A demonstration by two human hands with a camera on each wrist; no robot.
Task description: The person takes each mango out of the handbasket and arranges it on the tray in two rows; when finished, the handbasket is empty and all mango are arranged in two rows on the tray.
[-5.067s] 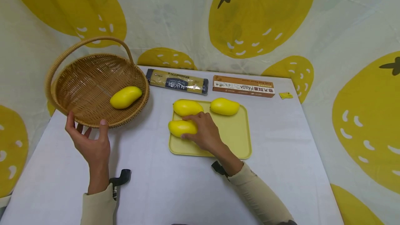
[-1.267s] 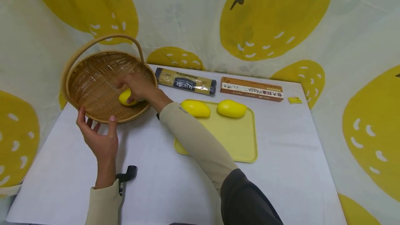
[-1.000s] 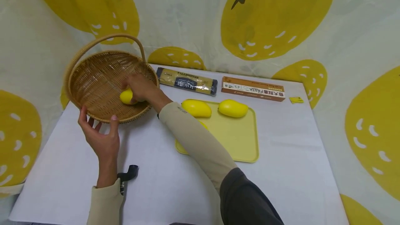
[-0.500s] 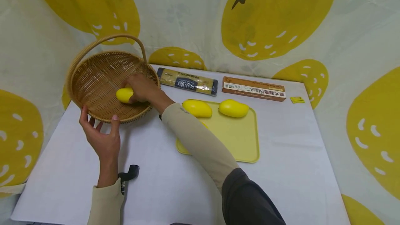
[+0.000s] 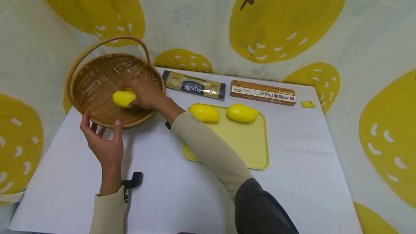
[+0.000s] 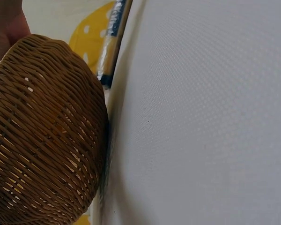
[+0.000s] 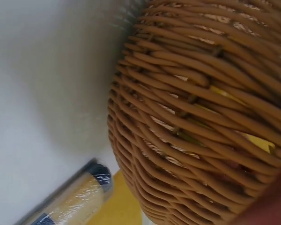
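Observation:
A wicker basket (image 5: pixel 97 82) with a tall arched handle leans open toward me at the left of the table. My left hand (image 5: pixel 105 143) holds its near rim, with the thumb at the front edge. Inside the basket, my right hand (image 5: pixel 143 91) grips a yellow mango (image 5: pixel 124 98) at its right end. The hand hides part of the basket's right interior. In the right wrist view, woven wicker (image 7: pixel 196 117) fills much of the frame, with yellow showing through its gaps. On the yellow tray (image 5: pixel 248 147) lie a left mango (image 5: pixel 204 113) and a right mango (image 5: pixel 242 113).
A spaghetti packet (image 5: pixel 194 84) and a pasta box (image 5: pixel 263 92) lie along the back of the table, with a small yellow packet (image 5: pixel 307 104) to their right. My right sleeve (image 5: pixel 211 147) crosses over the tray, covering its left part.
My right hand has gone from a mango on the tray into the basket. During the last second, the mango it grips there has shifted left. My left hand stays at the rim.

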